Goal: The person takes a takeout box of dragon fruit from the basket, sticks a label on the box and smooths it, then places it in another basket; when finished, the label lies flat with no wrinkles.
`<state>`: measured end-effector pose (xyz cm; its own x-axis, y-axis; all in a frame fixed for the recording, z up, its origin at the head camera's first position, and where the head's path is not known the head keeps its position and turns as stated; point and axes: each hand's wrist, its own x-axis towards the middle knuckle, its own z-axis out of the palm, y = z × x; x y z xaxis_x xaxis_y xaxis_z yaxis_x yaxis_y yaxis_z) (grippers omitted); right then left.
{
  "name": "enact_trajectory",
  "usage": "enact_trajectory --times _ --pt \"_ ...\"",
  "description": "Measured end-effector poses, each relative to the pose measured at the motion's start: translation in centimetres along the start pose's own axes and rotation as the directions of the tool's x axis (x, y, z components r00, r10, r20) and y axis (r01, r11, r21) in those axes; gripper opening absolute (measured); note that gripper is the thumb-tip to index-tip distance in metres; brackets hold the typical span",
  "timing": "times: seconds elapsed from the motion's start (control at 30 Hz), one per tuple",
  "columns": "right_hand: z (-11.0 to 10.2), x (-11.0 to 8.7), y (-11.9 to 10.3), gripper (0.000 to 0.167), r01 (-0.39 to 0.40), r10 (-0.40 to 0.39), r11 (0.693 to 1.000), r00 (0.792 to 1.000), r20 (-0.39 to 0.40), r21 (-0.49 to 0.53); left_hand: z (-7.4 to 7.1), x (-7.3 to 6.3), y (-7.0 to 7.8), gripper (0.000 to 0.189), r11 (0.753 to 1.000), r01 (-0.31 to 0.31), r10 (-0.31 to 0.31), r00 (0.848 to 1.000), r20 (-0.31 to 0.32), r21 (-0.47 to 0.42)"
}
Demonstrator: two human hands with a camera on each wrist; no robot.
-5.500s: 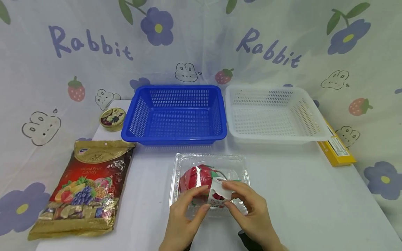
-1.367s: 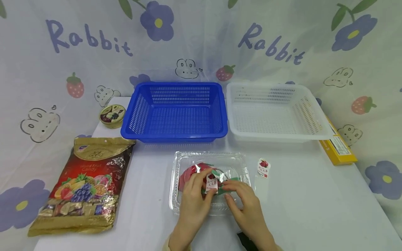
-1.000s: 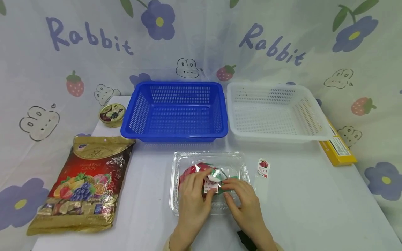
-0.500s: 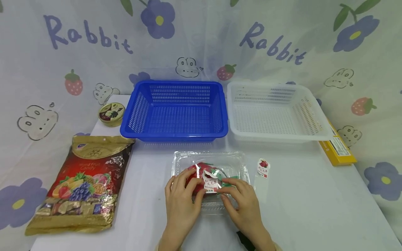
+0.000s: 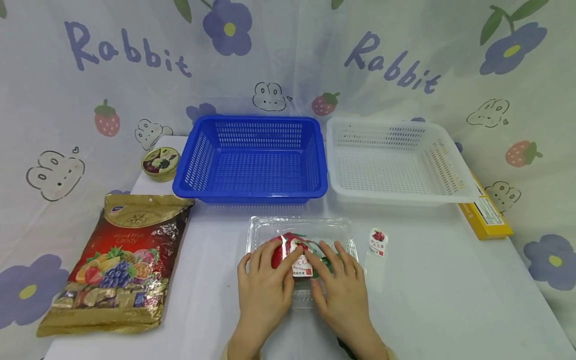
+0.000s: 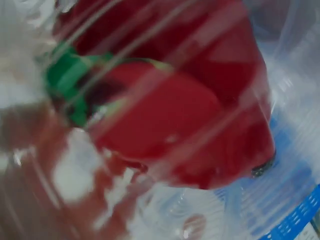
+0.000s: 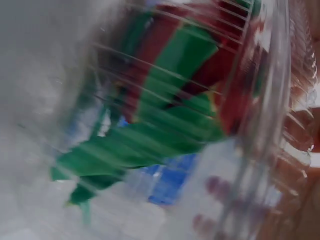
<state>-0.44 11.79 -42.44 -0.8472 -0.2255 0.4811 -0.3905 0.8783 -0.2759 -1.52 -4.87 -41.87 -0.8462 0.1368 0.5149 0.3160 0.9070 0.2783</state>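
Observation:
A clear plastic clamshell box point(image 5: 315, 221) lies in front of me in the head view. Inside is a red dragon fruit point(image 5: 277, 256) with green tips; its red skin point(image 6: 175, 120) fills the left wrist view, and green leaf-like tips point(image 7: 140, 145) show through the plastic in the right wrist view. A white label point(image 5: 302, 271) with a dragon fruit picture lies on the lid. My left hand point(image 5: 263, 297) rests on the lid's left half, index fingertip on the label's upper part. From the right, my right hand point(image 5: 343, 297) rests with fingers spread, its index fingertip at the label's edge.
A second label point(image 5: 378, 242) on a clear strip lies right of the box. Behind stand a blue basket point(image 5: 249, 195) and a white basket point(image 5: 405, 195). At left are a candy bag point(image 5: 121, 260) and a round tin point(image 5: 160, 164); a yellow box point(image 5: 486, 215) lies far right.
The label went from between the fingers to the lid, its curled top now pressed down. The second label appeared at right. The right hand's fingers straightened and spread over the lid.

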Motion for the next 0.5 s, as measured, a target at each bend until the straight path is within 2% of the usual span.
enact_trajectory --times 0.1,0.27,0.5 --pt "-0.2 0.4 -0.5 0.052 -0.036 0.04 0.998 0.996 0.079 -0.055 0.2 0.0 0.2 0.044 0.999 0.016 -0.016 1.0 0.007 0.049" --pt "-0.7 1.0 -1.2 0.061 -0.086 0.101 0.993 0.975 0.2 -0.085 0.2 0.1 0.4 0.047 0.994 0.055 -0.058 0.998 0.029 0.096" --pt "-0.5 1.6 -1.7 0.058 -0.119 0.137 0.988 0.965 0.224 -0.094 0.1 0.5 0.8 0.048 0.986 0.116 -0.125 0.989 0.078 0.118"
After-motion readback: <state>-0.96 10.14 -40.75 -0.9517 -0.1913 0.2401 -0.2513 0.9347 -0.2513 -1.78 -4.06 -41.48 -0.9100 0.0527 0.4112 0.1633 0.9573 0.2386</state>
